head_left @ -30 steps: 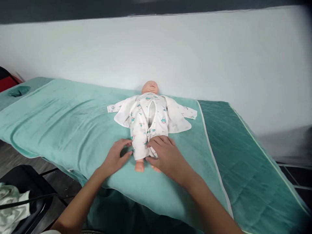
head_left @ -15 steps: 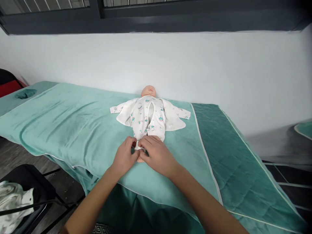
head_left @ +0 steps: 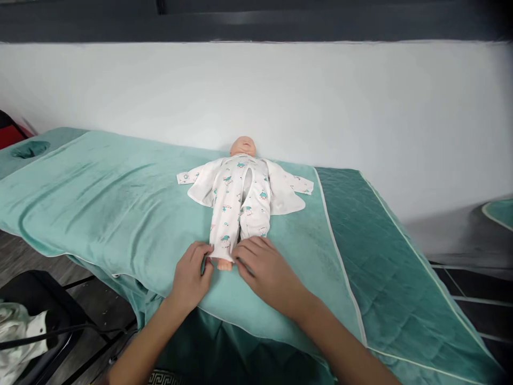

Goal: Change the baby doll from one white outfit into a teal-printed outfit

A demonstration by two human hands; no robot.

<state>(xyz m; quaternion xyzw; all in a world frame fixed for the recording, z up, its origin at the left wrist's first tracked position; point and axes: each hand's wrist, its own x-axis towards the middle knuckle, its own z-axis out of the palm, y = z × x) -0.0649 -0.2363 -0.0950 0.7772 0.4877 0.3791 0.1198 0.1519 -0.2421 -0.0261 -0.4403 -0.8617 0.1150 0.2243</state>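
**Both hands at the cuff of a baby doll's romper leg**

Down at the near edge of the padded table, the left hand [head_left: 191,272] and the right hand [head_left: 262,269] meet at the foot end of a baby doll [head_left: 241,200] lying on its back, head toward the white wall [head_left: 280,96]. The left hand's fingertips [head_left: 207,250] curl in and pinch the cuff of the printed white romper [head_left: 236,206] on the doll's stretched-out leg, where one bare foot [head_left: 225,264] pokes out. The right hand's fingers [head_left: 245,255] press on the same cuff from the other side; whether they truly grip the cloth or only rest on it is hard to make out, since the hand's back hides the thumb. The doll's other leg ends short, its foot hidden under the romper and behind the right hand.

The romper's sleeves lie spread flat to both sides, and no doll hands show. It gapes open down the middle. Beneath lies a light green towel [head_left: 100,198], with a darker quilted cover [head_left: 372,240] to the right. A black chair [head_left: 36,321] holding crumpled cloth is cut off at the lower left corner.
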